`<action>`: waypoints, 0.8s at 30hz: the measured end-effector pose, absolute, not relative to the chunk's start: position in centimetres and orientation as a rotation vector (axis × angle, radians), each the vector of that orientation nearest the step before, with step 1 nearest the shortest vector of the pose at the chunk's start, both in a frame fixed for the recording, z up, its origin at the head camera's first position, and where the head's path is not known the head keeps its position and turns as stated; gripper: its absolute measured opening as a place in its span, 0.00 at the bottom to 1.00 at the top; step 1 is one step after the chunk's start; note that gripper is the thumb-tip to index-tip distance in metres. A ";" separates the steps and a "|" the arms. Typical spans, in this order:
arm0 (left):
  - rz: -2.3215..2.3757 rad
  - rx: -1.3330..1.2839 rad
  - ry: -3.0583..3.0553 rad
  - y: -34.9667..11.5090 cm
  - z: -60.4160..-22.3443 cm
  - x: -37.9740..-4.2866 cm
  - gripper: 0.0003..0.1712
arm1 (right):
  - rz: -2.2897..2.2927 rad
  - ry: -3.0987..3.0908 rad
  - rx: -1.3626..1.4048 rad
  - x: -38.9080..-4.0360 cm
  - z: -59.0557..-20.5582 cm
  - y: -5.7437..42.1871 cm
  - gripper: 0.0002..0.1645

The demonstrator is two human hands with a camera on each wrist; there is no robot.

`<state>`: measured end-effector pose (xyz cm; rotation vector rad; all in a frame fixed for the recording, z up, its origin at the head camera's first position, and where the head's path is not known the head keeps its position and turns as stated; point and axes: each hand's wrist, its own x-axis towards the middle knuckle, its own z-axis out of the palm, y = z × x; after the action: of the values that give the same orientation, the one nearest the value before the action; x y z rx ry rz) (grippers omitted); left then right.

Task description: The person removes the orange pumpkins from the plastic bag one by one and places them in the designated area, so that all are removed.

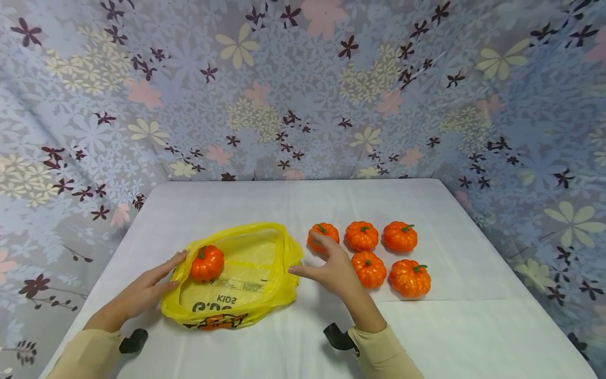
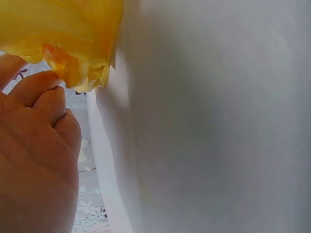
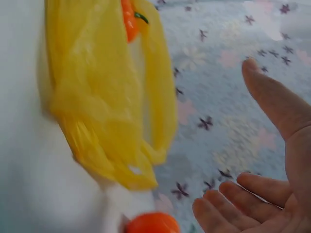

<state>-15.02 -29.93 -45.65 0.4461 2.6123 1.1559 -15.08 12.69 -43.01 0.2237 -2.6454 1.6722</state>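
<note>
A yellow plastic bag (image 1: 279,295) with printing lies with its mouth spread wide on the white table. Inside its left part sits a small orange pumpkin (image 1: 208,263) with a green stem. My left hand (image 1: 142,295) touches the bag's left side with extended fingers and thumb; in the left wrist view its fingertips are right at the crumpled plastic. Between the bag and the group of pumpkins, my right hand (image 1: 333,268) hovers with fingers and thumb spread and nothing held. Its fingers overlap the nearest pumpkin (image 1: 326,230) in the head view.
Several more orange pumpkins (image 1: 362,236) stand in two short rows right of the bag. A white cloth (image 1: 450,326) covers the table, with a crease near the front pumpkins. Flowered fabric (image 1: 303,89) hangs behind and at both sides.
</note>
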 end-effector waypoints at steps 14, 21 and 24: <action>1.101 0.416 2.617 -29.9 -45.4 -14.9 0.38 | 1.852 -2.682 0.526 -17.2 -45.1 5.3 0.55; 1.091 0.423 2.615 -29.9 -45.6 -15.1 0.38 | 1.694 -2.825 0.579 -17.7 -45.5 1.7 0.59; 1.100 0.435 2.611 -29.8 -45.6 -15.2 0.38 | 1.631 -2.865 0.588 -17.9 -45.6 0.5 0.59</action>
<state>-15.19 -29.83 -45.59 0.4351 2.6108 1.0999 -17.94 0.46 -45.57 0.5881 -2.8651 1.6313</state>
